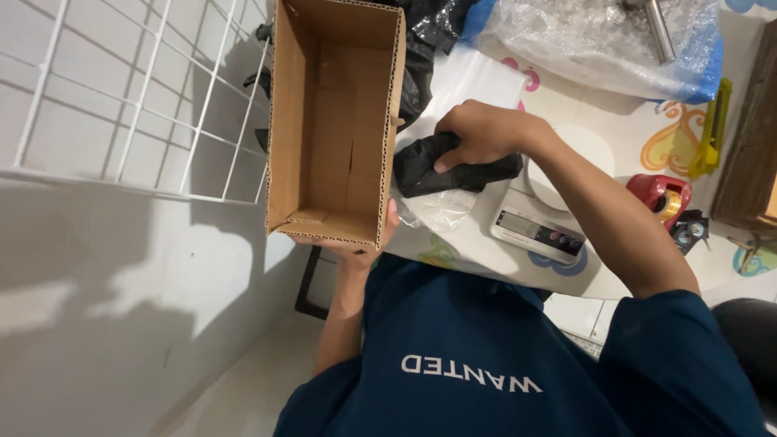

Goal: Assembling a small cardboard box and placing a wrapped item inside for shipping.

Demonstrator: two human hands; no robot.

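An open, empty brown cardboard box (336, 121) is held up at the left edge of the table. My left hand (356, 245) supports it from underneath at its near end, fingers mostly hidden by the box. My right hand (479, 133) is shut on a black plastic-wrapped bundle (453, 171), which lies just right of the box, touching or nearly touching its side. A crumpled piece of clear plastic (441, 212) lies beneath the bundle.
A white digital scale (536, 225) sits under my right forearm. A red tape dispenser (660, 194), a yellow cutter (714, 125) and a dark wooden object (753, 146) are at the right. A bubble-wrap bag (607, 36) and black bags (429, 36) lie beyond. A white wire grid (146, 97) stands at the left.
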